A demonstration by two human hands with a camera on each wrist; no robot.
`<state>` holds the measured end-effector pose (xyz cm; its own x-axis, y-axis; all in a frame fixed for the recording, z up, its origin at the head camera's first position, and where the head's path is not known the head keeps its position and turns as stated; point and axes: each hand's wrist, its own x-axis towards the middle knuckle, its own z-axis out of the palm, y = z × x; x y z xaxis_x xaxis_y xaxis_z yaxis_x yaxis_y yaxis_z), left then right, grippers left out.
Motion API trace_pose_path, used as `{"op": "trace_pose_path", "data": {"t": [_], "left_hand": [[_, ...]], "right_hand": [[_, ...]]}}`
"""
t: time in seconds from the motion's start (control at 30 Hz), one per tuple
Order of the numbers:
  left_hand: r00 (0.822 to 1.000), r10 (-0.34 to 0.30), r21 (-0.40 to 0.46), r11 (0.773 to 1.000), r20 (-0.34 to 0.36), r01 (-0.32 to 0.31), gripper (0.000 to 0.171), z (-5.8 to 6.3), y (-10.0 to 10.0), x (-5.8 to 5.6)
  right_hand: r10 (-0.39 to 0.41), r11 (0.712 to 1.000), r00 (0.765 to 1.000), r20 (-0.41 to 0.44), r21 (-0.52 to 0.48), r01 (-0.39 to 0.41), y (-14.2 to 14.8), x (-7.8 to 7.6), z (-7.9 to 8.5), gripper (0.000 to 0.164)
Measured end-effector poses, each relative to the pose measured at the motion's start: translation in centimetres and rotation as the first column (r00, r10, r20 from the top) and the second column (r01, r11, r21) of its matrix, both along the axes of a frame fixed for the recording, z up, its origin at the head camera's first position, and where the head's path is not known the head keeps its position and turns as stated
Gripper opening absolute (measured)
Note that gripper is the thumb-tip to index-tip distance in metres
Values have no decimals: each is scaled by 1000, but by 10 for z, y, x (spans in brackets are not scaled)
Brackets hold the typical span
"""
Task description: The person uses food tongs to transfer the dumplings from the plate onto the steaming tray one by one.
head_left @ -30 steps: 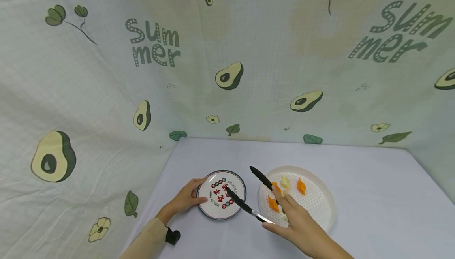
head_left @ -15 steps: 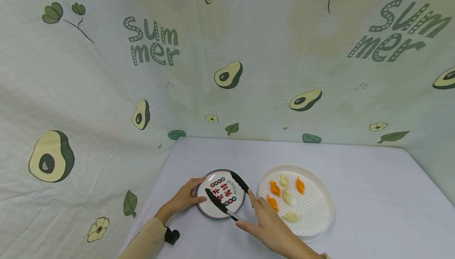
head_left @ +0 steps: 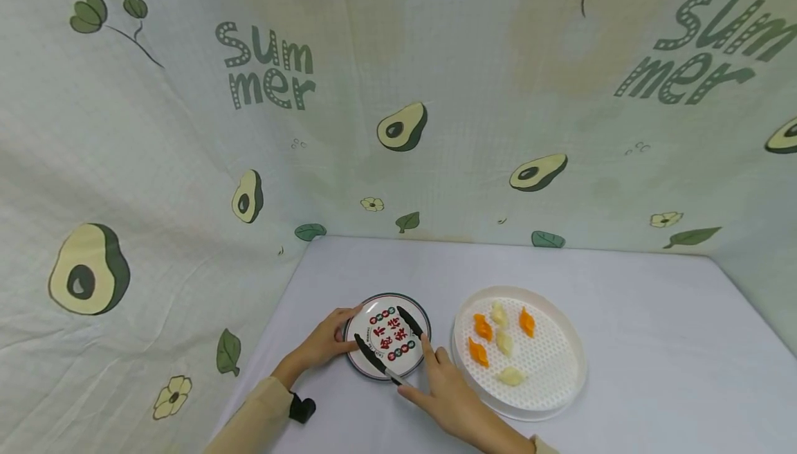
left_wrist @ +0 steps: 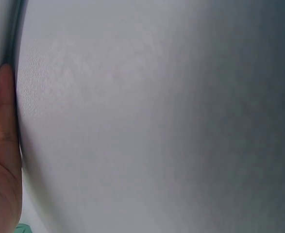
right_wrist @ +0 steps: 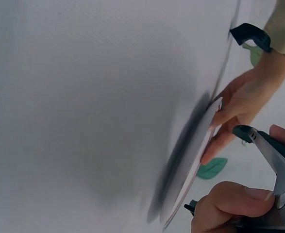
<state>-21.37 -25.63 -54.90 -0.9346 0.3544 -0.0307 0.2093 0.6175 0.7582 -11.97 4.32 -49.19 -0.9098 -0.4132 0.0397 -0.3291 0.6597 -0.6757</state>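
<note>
My left hand [head_left: 326, 340] grips the left rim of a small white plate [head_left: 380, 305] with red lettering and a dark edge. In the left wrist view, a finger [left_wrist: 5, 102] lies along the plate's rim. My right hand [head_left: 450, 395] holds black-tipped metal tongs [head_left: 369, 353], their two arms spread apart above the plate. Nothing shows between the tips. The right wrist view has the plate [right_wrist: 188, 170] edge-on, my left hand [right_wrist: 239, 104] on its rim, and my right thumb [right_wrist: 237, 199] against the metal of the tongs.
Right of the plate stands a round white tray [head_left: 580, 364] with a dimpled surface. Several small dumpling-shaped pieces lie on its left half, some orange [head_left: 478, 351], some pale yellow [head_left: 510, 376]. A printed cloth [head_left: 461, 94] hangs behind the white table.
My right hand has carried the tongs leftward from over the tray to over the plate, uncovering the pieces on the tray. My left hand stays on the plate.
</note>
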Motion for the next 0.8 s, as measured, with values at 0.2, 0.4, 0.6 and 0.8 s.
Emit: {"op": "trace_pose_path", "data": {"t": [0.2, 0.4, 0.6, 0.8], "left_hand": [[1000, 2, -7, 1000, -1, -2, 78, 0, 1, -1], [1000, 4, -5, 1000, -1, -4, 77, 1, 1, 1], [1000, 0, -2, 1000, -1, 0, 78, 2, 2, 3], [1000, -1, -2, 1000, -7, 1, 77, 6, 5, 4]], "right_hand": [[-39, 999, 999, -26, 22, 40, -5, -5, -10, 99], [-55, 998, 998, -1, 39, 55, -9, -7, -17, 99], [-63, 998, 998, 9, 32, 63, -11, -8, -23, 101], [-68, 997, 998, -1, 24, 68, -12, -9, -25, 101]]}}
